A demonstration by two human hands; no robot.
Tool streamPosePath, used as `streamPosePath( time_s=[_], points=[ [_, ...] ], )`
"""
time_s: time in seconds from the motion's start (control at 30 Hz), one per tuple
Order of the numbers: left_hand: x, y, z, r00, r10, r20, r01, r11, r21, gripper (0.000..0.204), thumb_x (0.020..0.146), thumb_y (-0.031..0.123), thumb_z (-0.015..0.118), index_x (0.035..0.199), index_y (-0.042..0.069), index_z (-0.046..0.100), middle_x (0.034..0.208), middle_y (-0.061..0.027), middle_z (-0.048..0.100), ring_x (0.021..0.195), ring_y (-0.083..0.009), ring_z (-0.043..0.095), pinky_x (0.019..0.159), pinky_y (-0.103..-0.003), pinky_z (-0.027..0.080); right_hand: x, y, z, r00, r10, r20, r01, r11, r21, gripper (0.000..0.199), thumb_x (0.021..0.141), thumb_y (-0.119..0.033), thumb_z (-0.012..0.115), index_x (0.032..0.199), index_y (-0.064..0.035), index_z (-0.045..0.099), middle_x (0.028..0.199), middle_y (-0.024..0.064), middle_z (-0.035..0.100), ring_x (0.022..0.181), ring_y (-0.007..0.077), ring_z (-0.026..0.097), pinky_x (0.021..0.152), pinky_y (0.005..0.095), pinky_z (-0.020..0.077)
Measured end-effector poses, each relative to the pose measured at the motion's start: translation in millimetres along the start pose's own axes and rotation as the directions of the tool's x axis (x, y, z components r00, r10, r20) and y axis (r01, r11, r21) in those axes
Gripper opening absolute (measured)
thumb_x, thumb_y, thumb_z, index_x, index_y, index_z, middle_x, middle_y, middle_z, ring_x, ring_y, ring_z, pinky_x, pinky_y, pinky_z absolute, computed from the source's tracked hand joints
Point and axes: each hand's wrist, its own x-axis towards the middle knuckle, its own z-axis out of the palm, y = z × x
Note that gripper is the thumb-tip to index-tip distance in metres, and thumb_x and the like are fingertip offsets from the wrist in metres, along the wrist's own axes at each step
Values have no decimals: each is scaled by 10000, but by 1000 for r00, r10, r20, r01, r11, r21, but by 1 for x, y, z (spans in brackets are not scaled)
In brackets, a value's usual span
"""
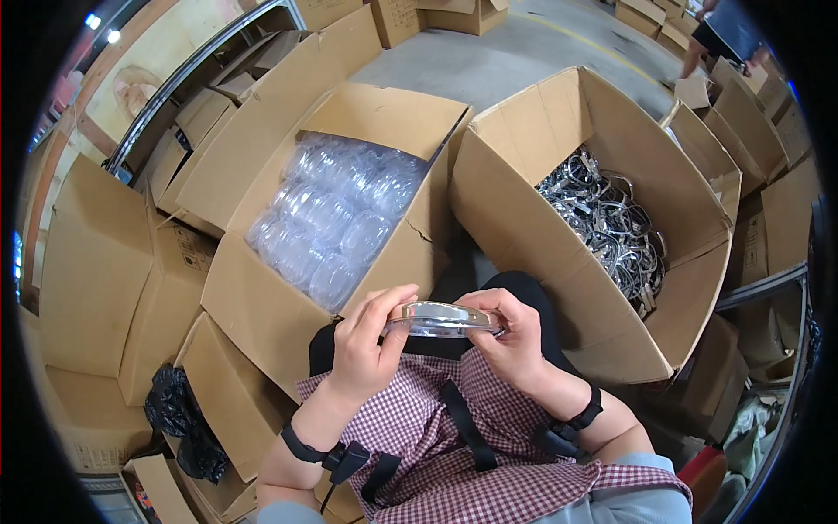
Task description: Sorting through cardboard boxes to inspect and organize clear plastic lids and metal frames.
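Above my lap I hold a rounded piece with a shiny chrome rim (441, 312) and clear plastic along its lower side; its exact kind does not show. My left hand (367, 345) pinches its left end between thumb and fingers. At the right end, my right hand (513, 339) grips it the same way, thumb below and fingers above. Just beyond my left hand, an open cardboard box (253, 301) holds many clear plastic domed shells (327, 218). Past my right hand stands another open cardboard box (559, 271), with a heap of chrome rings (602, 227) inside.
A large cardboard box (100, 262) stands at the left, near a black plastic bag (188, 419). Along the right side are more cardboard boxes (790, 205) and a metal rack edge (764, 286). Another person (731, 39) is at the far right. A checked apron (410, 437) covers my lap.
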Motion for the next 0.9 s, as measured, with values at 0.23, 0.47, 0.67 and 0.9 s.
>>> streamPosePath(
  time_s=[0.23,0.47,0.67,0.9],
  points=[
    [-7,1,5,996,-60,68,65,994,-89,260,981,131,572,1190,-20,546,888,-122,668,786,-202,665,717,-290,524,2,-2,-2,981,-191,-13,191,981,16,248,741,124,636,960,12,606,979,147,706,830,187,695,716,267,536],
    [-6,-1,8,999,-28,-33,23,989,-145,214,900,100,686,1054,8,569,830,-85,644,687,-145,616,628,-255,500,1,-5,-3,977,-212,1,212,976,-45,241,727,105,644,941,1,606,941,120,697,780,208,696,663,282,536],
    [-2,4,1,994,32,-101,-38,998,-58,250,784,-13,732,987,30,592,875,-78,620,681,-146,559,579,-257,456,-3,-5,-3,989,-137,59,141,987,-74,239,723,78,673,931,-14,598,895,111,684,687,188,661,585,271,506],
    [-5,0,1,987,75,-139,-68,996,55,225,799,31,732,971,19,588,853,-68,577,675,-131,525,578,-260,443,3,-5,-8,985,-141,97,159,963,-216,186,735,57,676,900,-12,628,827,124,663,652,191,655,574,279,507]
  ],
)
